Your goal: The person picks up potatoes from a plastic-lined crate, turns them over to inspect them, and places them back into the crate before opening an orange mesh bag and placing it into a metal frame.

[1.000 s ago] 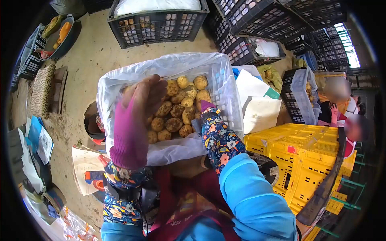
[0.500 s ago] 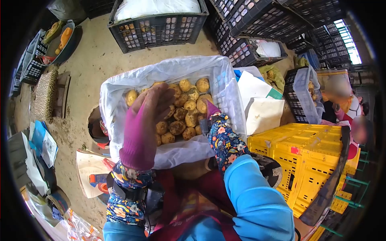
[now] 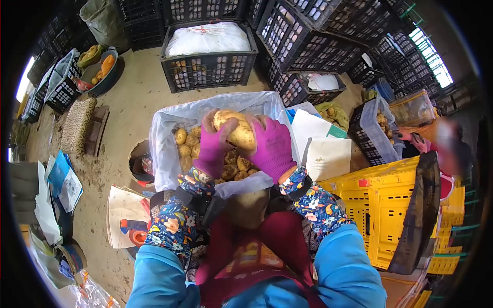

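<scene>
Both hands wear purple gloves with stained fingers. Between them, above the crate, they hold a large, pale yellow-brown potato [image 3: 240,134]. My left hand [image 3: 213,141] has its fingers curled round the potato's left side. On the right end of it, my right hand [image 3: 271,145] is closed, its fingertips partly hidden. Below lies a layer of smaller, soil-marked potatoes [image 3: 186,149] in a crate lined with a translucent white plastic sheet [image 3: 167,126]. My hands and forearms cover part of that layer.
A black crate [image 3: 208,74] topped by a white bag stands beyond. Stacked black crates [image 3: 313,43] rise at right. Papers [image 3: 328,156] and a yellow crate [image 3: 382,195] are right of the lined crate. A basin [image 3: 110,74] and stool [image 3: 79,126] stand left. Another person's hand [image 3: 418,142] shows far right.
Both hands have come together above the crate and now hold the large potato. Earlier, the left hand was raised flat and the right reached inside. The view has tilted up.
</scene>
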`<state>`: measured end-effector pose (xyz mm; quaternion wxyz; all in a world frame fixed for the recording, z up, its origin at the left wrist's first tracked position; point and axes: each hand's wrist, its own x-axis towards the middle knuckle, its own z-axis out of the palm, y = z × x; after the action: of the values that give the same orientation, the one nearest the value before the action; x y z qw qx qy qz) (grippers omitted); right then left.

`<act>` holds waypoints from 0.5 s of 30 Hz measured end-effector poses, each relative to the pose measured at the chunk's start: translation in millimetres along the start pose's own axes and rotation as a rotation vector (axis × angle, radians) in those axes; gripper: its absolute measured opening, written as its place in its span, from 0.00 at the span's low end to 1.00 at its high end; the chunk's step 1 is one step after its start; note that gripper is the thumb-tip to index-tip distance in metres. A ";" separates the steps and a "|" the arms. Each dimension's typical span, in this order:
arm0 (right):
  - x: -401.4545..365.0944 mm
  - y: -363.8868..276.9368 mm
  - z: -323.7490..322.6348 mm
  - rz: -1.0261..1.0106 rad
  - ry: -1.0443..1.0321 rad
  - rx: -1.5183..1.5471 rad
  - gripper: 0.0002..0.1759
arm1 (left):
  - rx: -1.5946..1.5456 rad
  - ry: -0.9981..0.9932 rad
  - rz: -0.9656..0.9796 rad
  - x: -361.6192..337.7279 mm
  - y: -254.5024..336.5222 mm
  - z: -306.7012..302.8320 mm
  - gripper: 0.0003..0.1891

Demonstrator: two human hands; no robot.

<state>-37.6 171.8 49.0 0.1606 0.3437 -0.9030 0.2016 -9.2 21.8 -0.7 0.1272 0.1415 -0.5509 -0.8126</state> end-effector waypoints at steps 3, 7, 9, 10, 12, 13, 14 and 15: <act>-20.3 2.6 -16.1 0.042 0.086 0.225 0.50 | 0.115 -0.132 0.186 2.2 -28.3 -18.4 0.26; -39.9 -0.4 -10.9 0.572 -0.139 1.483 0.52 | -0.228 -0.215 0.188 0.1 -18.6 -4.2 0.22; -48.0 1.8 -5.4 0.411 -0.028 1.210 0.53 | -0.951 -0.331 -0.212 -4.7 1.1 -0.5 0.21; -48.8 3.9 0.5 0.235 0.063 0.953 0.53 | -0.665 -0.326 -0.071 -7.5 6.0 1.8 0.20; -44.4 19.4 2.0 -0.025 0.091 0.512 0.55 | -0.084 -0.299 0.197 -13.7 9.4 5.4 0.17; -42.3 22.6 0.0 -0.146 0.100 0.288 0.57 | 0.100 -0.295 0.275 -14.7 7.6 0.8 0.16; -42.1 20.3 -0.1 -0.041 0.100 0.513 0.57 | 0.283 -0.293 0.352 -14.3 5.5 -6.4 0.14; -40.8 16.4 -0.4 0.065 0.101 0.734 0.58 | 0.357 -0.281 0.380 -12.5 3.7 -7.9 0.14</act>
<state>-19.7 205.8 27.8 0.0644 0.3394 -0.7718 0.5338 5.4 18.3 1.1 0.1727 -0.0582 -0.7140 -0.6761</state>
